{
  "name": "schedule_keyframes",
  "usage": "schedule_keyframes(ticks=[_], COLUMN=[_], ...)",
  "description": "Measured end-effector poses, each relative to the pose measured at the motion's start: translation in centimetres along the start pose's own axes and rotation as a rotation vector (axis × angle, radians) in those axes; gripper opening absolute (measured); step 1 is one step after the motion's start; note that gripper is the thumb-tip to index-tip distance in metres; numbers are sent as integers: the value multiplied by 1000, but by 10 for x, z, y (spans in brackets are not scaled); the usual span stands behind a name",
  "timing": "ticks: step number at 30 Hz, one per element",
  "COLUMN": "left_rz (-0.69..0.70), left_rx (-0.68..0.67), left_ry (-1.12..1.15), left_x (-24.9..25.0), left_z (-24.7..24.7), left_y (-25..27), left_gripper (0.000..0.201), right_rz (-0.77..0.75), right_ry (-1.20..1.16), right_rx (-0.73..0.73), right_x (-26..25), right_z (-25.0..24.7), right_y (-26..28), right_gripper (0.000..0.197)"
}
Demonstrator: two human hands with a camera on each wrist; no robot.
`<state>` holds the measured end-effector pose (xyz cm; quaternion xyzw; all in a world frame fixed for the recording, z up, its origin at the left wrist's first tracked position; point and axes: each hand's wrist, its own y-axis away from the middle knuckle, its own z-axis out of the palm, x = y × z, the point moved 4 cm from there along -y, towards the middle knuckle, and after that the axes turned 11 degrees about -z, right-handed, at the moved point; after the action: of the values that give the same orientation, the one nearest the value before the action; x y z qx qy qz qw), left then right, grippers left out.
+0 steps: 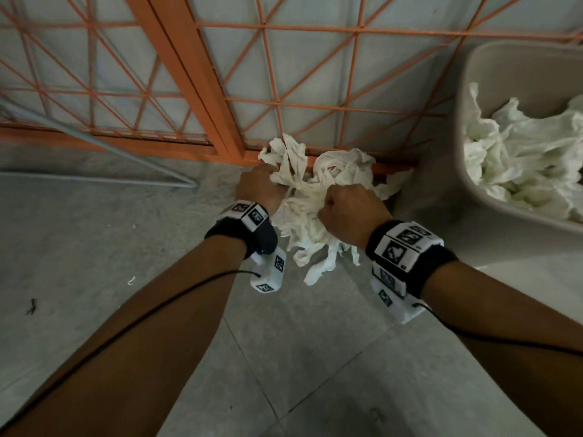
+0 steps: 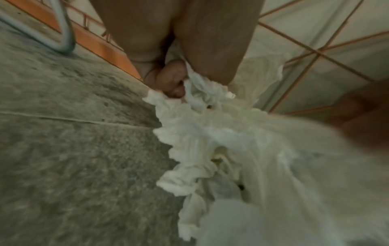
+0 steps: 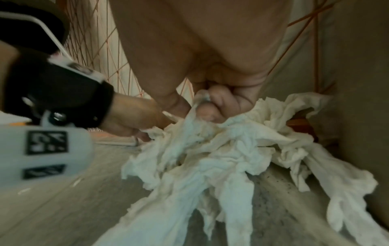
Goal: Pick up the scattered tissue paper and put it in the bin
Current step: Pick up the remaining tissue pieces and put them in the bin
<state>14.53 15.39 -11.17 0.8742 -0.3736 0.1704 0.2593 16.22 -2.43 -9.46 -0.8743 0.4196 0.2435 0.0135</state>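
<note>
A: Head view. State the setting.

B: Grey tiled floor (image 1: 299,357), bounded at the far side by an orange wire-grid panel (image 1: 202,74). A beige bin (image 1: 467,99) stands at the right, already holding crumpled tissue. The remaining tissue paper (image 1: 309,209) lies bunched on the floor against the panel's base, just beside the bin.

A: Hand status?

B: Left hand (image 1: 260,186) and right hand (image 1: 351,212) both have their fingers curled into the pile, each gripping a share of it.

A: Left wrist view?

B: Blurred. The left hand's fingertips (image 2: 174,83) close round a fold of tissue at the pile's edge.

A: Right wrist view?

B: The right hand's fingers (image 3: 212,106) pinch a wad near the top; long torn strips trail loose over the floor below.

A: Handling properties?

B: Judged light, soft, compressible and easily torn. Recommended hold: compress the central mass between both hands, not the strip ends, which would likely tear or drop off during transfer to the bin.
</note>
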Motion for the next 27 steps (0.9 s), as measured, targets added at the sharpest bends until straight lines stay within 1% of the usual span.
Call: schedule_keyframes(ticks=[2, 4, 5, 7, 8, 9, 11, 14, 16, 17, 18, 19, 20, 21, 22, 23, 25, 26, 27], left_rz=[58, 53, 16, -106, -144, -140, -86, -124, -157, -164, -172, -192, -221, -239, -239, -215, -139, -111, -97], left_rx=[-5, 41, 72, 93, 81, 70, 56, 108, 120, 105, 84, 52, 22, -9, -37, -59, -87, -84, -65], left_ry=[-80, -16, 67, 342, 491, 598, 700, 707, 692, 650, 583, 509, 442, 370, 295, 211, 30, -17, -17], left_x=[8, 7, 2, -16, -27, -36, -52, -69, -70, -65, -58, -51, -45, -39, -34, -30, -21, -19, -18], left_z=[2, -3, -8, -19, -23, -27, -37, -46, -44, -40, -36, -28, -20, -12, -4, 4, 12, 11, 9], left_y=[3, 7, 9, 14, 18, 23, 30, 27, 20, 17, 17, 15, 14, 14, 12, 8, 7, 9, 9], left_gripper=[25, 24, 25, 24, 21, 18, 12, 16, 15, 12, 14, 23, 37, 49, 55, 51, 26, 24, 25], right_rz=[-6, -27, -39, -64, -72, -72, -63, -41, -41, -59, -86, -101, -91, -63, -40, -36, -77, -98, -106], right_ry=[-98, -178, -222, -341, -403, -448, -484, -543, -573, -575, -599, -643, -678, -684, -667, -630, -493, -424, -365], right_rx=[95, 203, 259, 355, 394, 423, 459, 470, 466, 463, 458, 441, 403, 346, 270, 199, 109, 85, 70], right_x=[-4, -8, -9, -10, -9, -9, -7, -4, -4, -5, -8, -10, -12, -12, -12, -12, -14, -16, -17], right_z=[-5, -12, -15, -20, -21, -20, -16, -3, 3, 5, 7, 8, 9, 12, 17, 22, 32, 36, 40], right_y=[7, 16, 20, 29, 33, 36, 41, 41, 39, 37, 36, 36, 36, 36, 36, 38, 42, 46, 48], right_gripper=[26, 33, 37, 41, 42, 44, 47, 43, 40, 37, 32, 28, 24, 20, 16, 13, 15, 18, 19])
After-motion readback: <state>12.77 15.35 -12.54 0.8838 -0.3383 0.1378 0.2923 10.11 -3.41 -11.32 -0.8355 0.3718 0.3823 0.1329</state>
